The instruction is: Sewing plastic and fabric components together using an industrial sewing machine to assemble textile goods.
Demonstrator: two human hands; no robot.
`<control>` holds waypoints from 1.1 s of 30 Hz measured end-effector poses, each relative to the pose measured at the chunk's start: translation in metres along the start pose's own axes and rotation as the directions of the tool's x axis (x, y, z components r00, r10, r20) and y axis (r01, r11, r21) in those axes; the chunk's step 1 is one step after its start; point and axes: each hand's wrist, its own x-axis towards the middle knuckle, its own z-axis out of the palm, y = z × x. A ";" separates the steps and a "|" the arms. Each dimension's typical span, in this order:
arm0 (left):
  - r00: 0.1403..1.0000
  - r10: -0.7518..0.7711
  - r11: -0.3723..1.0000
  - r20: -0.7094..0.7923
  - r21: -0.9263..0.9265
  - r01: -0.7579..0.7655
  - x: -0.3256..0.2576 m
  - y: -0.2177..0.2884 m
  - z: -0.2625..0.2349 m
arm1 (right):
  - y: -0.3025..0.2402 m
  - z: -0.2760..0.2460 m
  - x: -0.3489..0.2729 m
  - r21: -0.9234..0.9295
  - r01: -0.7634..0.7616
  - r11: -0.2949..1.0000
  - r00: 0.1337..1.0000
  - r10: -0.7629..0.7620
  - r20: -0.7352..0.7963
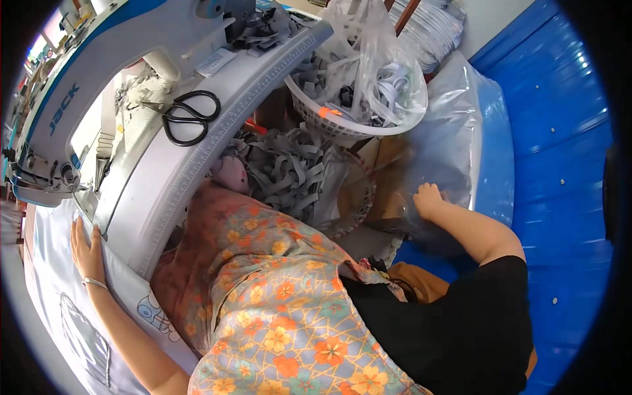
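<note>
My left hand (pixel 89 253) lies flat with its fingers stretched out on a white printed fabric piece (pixel 122 270), close to the needle end of a white and blue sewing machine (pixel 72 108). Off to the right, my right hand (pixel 429 201) is closed, its fingers curled in beside a large clear plastic bag (pixel 454 145). Whatever it grips, if anything, is hidden, and a dark blurred patch lies around it. Black-handled thread scissors (pixel 189 118) rest on the machine bed, out of reach of both hands' fingers.
Along the table's front edge runs a ruler strip (pixel 230 105). A white basket (pixel 359 128) of fabric scraps and plastic stands beyond it. Below, grey fabric strips (pixel 289 171) are heaped near my lap. A blue corrugated wall (pixel 553 151) rises at the right.
</note>
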 end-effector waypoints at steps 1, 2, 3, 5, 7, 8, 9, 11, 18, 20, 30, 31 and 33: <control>1.000 -0.016 1.000 0.006 -0.012 0.016 0.000 0.001 -0.001 | -0.002 0.008 0.008 0.044 -0.023 0.999 1.000 0.022 0.009; 1.000 -0.015 1.000 0.004 -0.007 0.015 0.001 0.001 -0.001 | -0.002 0.011 0.012 0.088 -0.046 0.995 0.999 0.045 0.016; 1.000 -0.009 1.000 0.004 -0.020 0.009 0.000 0.000 0.001 | 0.001 0.012 0.013 0.091 -0.044 0.995 0.999 0.043 0.014; 1.000 0.000 0.999 0.004 -0.032 0.000 -0.002 -0.004 0.003 | 0.009 0.010 0.016 0.197 -0.041 0.980 0.984 0.074 -0.159; 1.000 0.017 0.999 0.000 -0.039 -0.017 -0.003 -0.006 0.003 | 0.010 -0.009 0.005 0.257 -0.032 0.966 0.985 0.074 -0.155; 1.000 0.019 0.999 -0.002 -0.048 -0.019 -0.002 -0.005 0.004 | 0.013 -0.020 0.000 0.307 -0.025 0.951 0.984 0.077 -0.158; 1.000 0.012 0.999 0.000 -0.033 -0.013 -0.003 -0.004 0.004 | 0.017 -0.021 0.002 0.305 -0.034 0.952 0.984 0.086 -0.157; 1.000 0.003 1.000 0.001 -0.031 -0.003 -0.002 -0.003 0.005 | 0.029 -0.016 0.007 0.417 -0.017 0.909 0.929 0.169 -0.330; 1.000 0.003 1.000 -0.012 0.011 -0.003 -0.005 0.007 -0.001 | 0.158 -0.078 -0.056 0.717 0.527 -0.456 0.703 0.708 -0.066; 1.000 -0.005 1.000 -0.020 0.031 0.006 -0.005 0.008 -0.003 | 0.175 -0.105 -0.095 0.614 0.708 -0.349 0.538 0.829 -0.150; 0.997 -0.082 0.997 -0.007 0.001 0.082 -0.013 0.030 -0.018 | 0.148 -0.282 -0.239 0.204 0.979 -0.016 0.142 0.771 -0.620; 0.998 -0.035 0.999 -0.055 -0.043 0.033 -0.012 0.023 -0.015 | 0.150 -0.296 -0.245 0.320 0.941 0.110 0.142 0.730 -0.669; 0.994 0.015 0.995 -0.109 -0.099 -0.026 -0.011 0.021 -0.011 | 0.150 -0.325 -0.262 0.315 0.945 0.092 0.166 0.695 -0.700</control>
